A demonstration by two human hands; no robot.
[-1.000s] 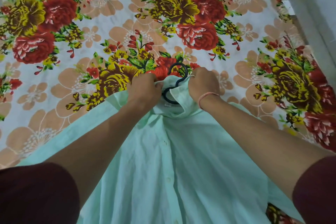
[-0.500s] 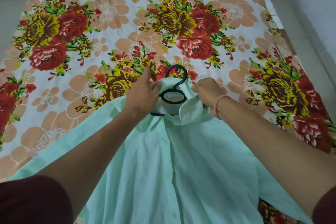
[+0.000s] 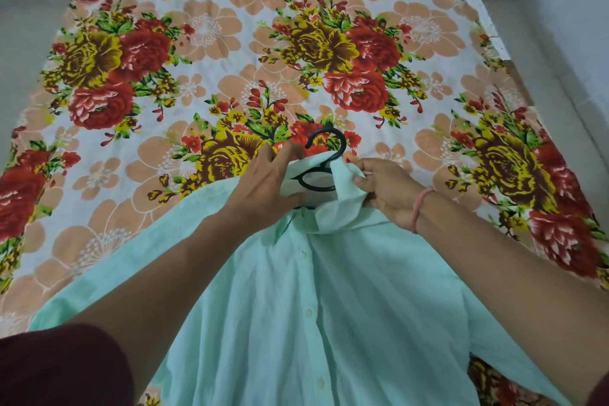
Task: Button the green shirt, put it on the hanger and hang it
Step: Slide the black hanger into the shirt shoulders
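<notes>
Shirt: mint-green button-up shirt [image 3: 329, 323] spread flat, front up, on the floral bedsheet [image 3: 211, 53], collar end pointing away from the wearer and the hem end running off the bottom of the view.
Placket: white buttons [image 3: 308, 312] run in a line down the middle, and the front looks closed along that line.
Hanger: black plastic hanger [image 3: 324, 158] sits inside the neck opening; its hook curls out past the collar onto the sheet, and a black loop below the hook shows in the open neck. The shoulders of the hanger are hidden under cloth.
Collar: right side of the collar [image 3: 342, 201] is bunched and standing up, folded over near the loop.
Left hand: left hand [image 3: 263, 188] lies on the left side of the neck, fingers spread forward over the collar edge, thumb pressing the cloth beside the hanger loop. Whether it pinches the hanger itself, I cannot tell.
Right hand: right hand [image 3: 385, 191] grips the bunched collar cloth, fingers curled shut around the fold, thumb on top.
Wrist: pink band [image 3: 420, 208] on the right wrist.
Sleeves: dark maroon sleeves [image 3: 62, 366] at the lower corners.
Surroundings: pale floor [image 3: 560, 10] borders the sheet.
</notes>
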